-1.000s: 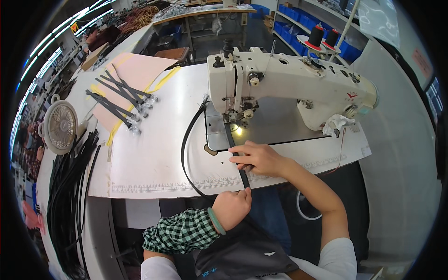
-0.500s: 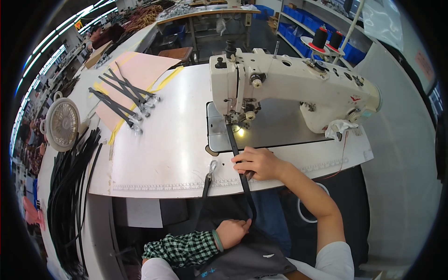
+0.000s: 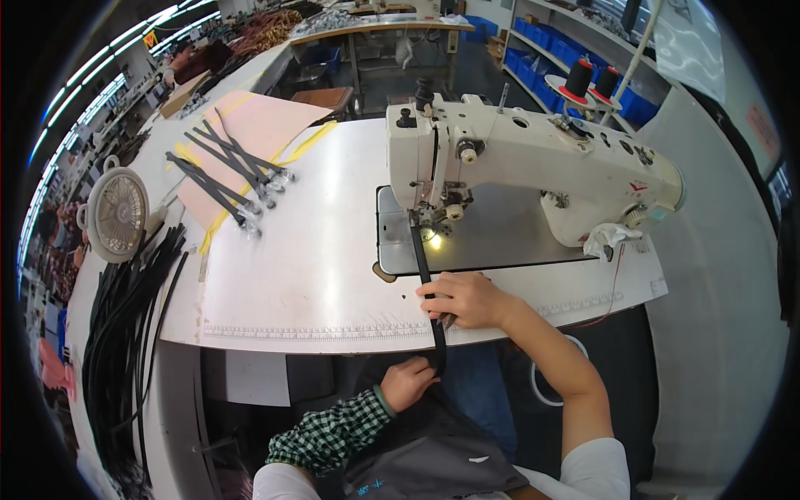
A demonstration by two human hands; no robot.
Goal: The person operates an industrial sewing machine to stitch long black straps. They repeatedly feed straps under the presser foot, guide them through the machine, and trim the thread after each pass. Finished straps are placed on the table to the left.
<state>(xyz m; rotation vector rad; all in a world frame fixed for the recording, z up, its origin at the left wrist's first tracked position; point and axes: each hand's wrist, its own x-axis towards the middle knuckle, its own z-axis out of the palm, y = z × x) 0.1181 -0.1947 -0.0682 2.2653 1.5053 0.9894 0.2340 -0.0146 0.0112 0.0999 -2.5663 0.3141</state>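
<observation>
A white sewing machine point(image 3: 500, 150) stands on the table, its lamp lit beside the presser foot. A black strap point(image 3: 421, 254) runs from under the foot toward me and over the table's near edge. My right hand point(image 3: 462, 300) is closed on this strap on the tabletop; a small dark item under its fingers is unclear. Below the edge, above my lap, my left hand point(image 3: 407, 383) grips the lower part of the strap, in a checked sleeve with a green band at the cuff.
On the white table point(image 3: 283, 275) are short straps with clear-wrapped ends point(image 3: 217, 183) on pink sheets, a round basket point(image 3: 117, 208) and long black strips point(image 3: 125, 350) hanging at left. Thread cones point(image 3: 579, 79) stand behind the machine; blue bins point(image 3: 546, 62) fill shelves at the back.
The loose looped strap with a metal end has dropped off the tabletop out of sight. My left hand moved down off the edge, then slightly up. My right hand shifted a little toward me.
</observation>
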